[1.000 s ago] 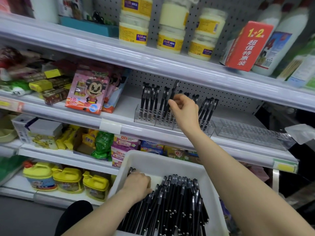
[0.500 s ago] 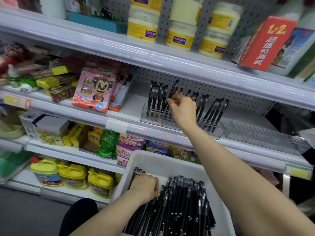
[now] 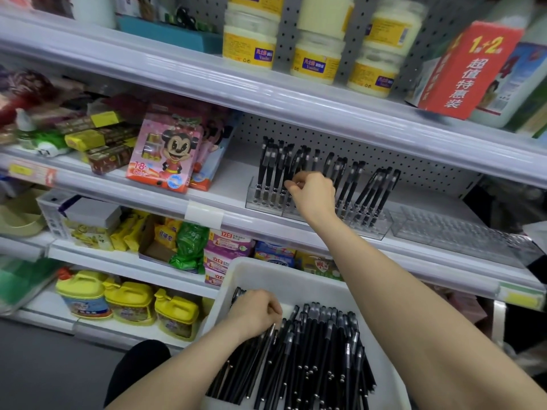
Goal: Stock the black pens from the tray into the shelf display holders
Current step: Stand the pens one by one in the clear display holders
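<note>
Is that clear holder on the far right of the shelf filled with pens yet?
No, the right-hand clear holder shows only bare slots.

right hand [image 3: 314,194] pinches pen [image 3: 294,167]; left hand [image 3: 255,313] grips pens [image 3: 238,292]

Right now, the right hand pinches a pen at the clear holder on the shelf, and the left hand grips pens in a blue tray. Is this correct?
No. The tray is white, not blue; the head view shows it. The rest holds: the right hand pinches a pen at the clear holder, the left hand grips pens in the tray.
</note>
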A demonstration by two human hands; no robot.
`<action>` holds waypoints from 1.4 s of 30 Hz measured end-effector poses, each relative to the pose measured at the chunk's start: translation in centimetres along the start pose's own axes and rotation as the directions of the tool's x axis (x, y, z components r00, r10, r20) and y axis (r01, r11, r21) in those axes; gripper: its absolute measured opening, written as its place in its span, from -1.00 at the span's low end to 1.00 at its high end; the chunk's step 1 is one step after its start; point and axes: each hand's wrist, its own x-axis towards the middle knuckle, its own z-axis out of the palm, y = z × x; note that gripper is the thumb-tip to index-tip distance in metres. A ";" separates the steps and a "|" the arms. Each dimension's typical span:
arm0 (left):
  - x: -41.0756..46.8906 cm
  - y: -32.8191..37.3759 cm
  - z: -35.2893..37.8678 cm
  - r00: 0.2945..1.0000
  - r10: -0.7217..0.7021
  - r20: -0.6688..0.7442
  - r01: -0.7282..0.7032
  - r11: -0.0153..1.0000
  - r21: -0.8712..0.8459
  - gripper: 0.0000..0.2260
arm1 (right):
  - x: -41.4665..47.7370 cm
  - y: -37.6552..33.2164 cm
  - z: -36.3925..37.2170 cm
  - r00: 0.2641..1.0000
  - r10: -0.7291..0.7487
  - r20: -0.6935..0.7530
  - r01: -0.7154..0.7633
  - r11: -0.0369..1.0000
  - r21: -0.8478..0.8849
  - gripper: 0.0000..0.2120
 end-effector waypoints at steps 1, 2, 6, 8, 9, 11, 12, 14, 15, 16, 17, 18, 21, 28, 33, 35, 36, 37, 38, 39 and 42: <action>0.2 0.1 -0.5 1.000 -0.013 -0.011 0.012 0.997 -0.081 -0.97 | -0.1 0.1 -0.2 1.000 -0.011 -0.005 0.011 1.000 0.009 -0.76; 0.4 0.3 -1.2 1.000 -0.018 -0.023 0.014 0.988 -0.155 -0.96 | -0.3 0.2 -0.4 1.000 -0.025 -0.012 0.025 0.999 0.021 -0.78; 0.9 1.5 -4.6 0.986 0.022 -0.166 -0.076 0.942 -0.326 -0.93 | -1.4 0.8 -1.6 0.995 -0.080 -0.057 0.084 0.994 0.065 -0.85; 1.0 2.6 -6.4 0.967 0.050 -0.250 -0.146 0.912 -0.383 -0.90 | -2.3 1.0 -2.2 0.992 -0.108 -0.063 0.114 0.988 0.104 -0.88; 1.1 3.3 -7.3 0.955 0.058 -0.291 -0.181 0.891 -0.416 -0.89 | -2.9 1.2 -2.5 0.991 -0.119 -0.063 0.126 0.985 0.118 -0.90; 1.2 4.7 -9.0 0.923 0.067 -0.379 -0.246 0.860 -0.447 -0.89 | -3.9 1.8 -2.9 0.990 -0.134 -0.047 0.139 0.981 0.133 -0.91; 1.4 5.3 -9.9 0.902 0.073 -0.426 -0.275 0.858 -0.435 -0.90 | -4.3 2.2 -2.9 0.990 -0.138 -0.030 0.140 0.981 0.132 -0.91; 1.5 6.3 -11.2 0.862 0.086 -0.500 -0.322 0.854 -0.408 -0.90 | -5.2 2.9 -3.0 0.991 -0.134 0.020 0.130 0.984 0.123 -0.91; 1.7 6.8 -11.8 0.847 0.084 -0.525 -0.343 0.841 -0.419 -0.90 | -5.6 3.3 -2.9 0.991 -0.128 0.050 0.121 0.985 0.120 -0.90; 1.8 7.2 -12.1 0.835 0.077 -0.545 -0.361 0.825 -0.435 -0.89 | -6.0 3.7 -2.9 0.989 -0.124 0.082 0.114 0.986 0.121 -0.88; 2.0 7.6 -12.4 0.824 0.073 -0.562 -0.374 0.815 -0.443 -0.89 | -6.3 4.1 -2.8 0.986 -0.125 0.112 0.111 0.986 0.124 -0.85; 2.0 7.9 -12.6 0.815 0.074 -0.575 -0.386 0.810 -0.442 -0.89 | -6.6 4.4 -2.7 0.982 -0.130 0.137 0.112 0.985 0.131 -0.83; 2.3 8.7 -12.7 0.802 0.098 -0.590 -0.418 0.798 -0.435 -0.90 | -7.1 4.9 -2.6 0.971 -0.153 0.181 0.124 0.979 0.163 -0.80; 1.6 9.4 -11.8 0.804 0.100 -0.586 -0.435 0.770 -0.467 -0.85 | -7.3 5.3 -2.5 0.975 -0.141 0.172 0.106 0.974 0.201 -0.91; 1.1 7.4 -9.1 0.835 0.036 -0.549 -0.335 0.824 -0.456 -0.81 | -6.9 5.7 -3.1 0.988 -0.105 0.112 0.082 0.978 0.192 -0.90; 0.8 6.0 -6.6 0.884 0.048 -0.465 -0.246 0.894 -0.375 -0.84 | -6.4 5.5 -3.8 0.993 -0.091 0.072 0.074 0.977 0.201 -0.92; 0.6 5.3 -5.2 0.922 0.054 -0.384 -0.196 0.920 -0.341 -0.84 | -6.2 5.3 -4.2 0.995 -0.087 0.054 0.073 0.974 0.216 -0.92; 0.4 4.7 -3.8 0.956 0.052 -0.289 -0.144 0.940 -0.309 -0.84 | -5.9 5.1 -4.5 0.996 -0.085 0.038 0.074 0.970 0.231 -0.92; 0.3 4.1 -2.5 0.981 0.044 -0.192 -0.095 0.959 -0.267 -0.82 | -5.6 4.8 -4.8 0.996 -0.088 0.022 0.080 0.968 0.237 -0.93; 0.1 3.5 -1.4 0.993 0.037 -0.108 -0.060 0.976 -0.209 -0.78 | -5.2 4.6 -5.1 0.996 -0.090 0.008 0.085 0.968 0.236 -0.93; -0.4 2.0 1.1 0.999 0.005 0.040 -0.003 0.998 -0.063 -0.70 | -4.3 3.7 -5.7 0.995 -0.095 -0.023 0.098 0.969 0.227 -0.91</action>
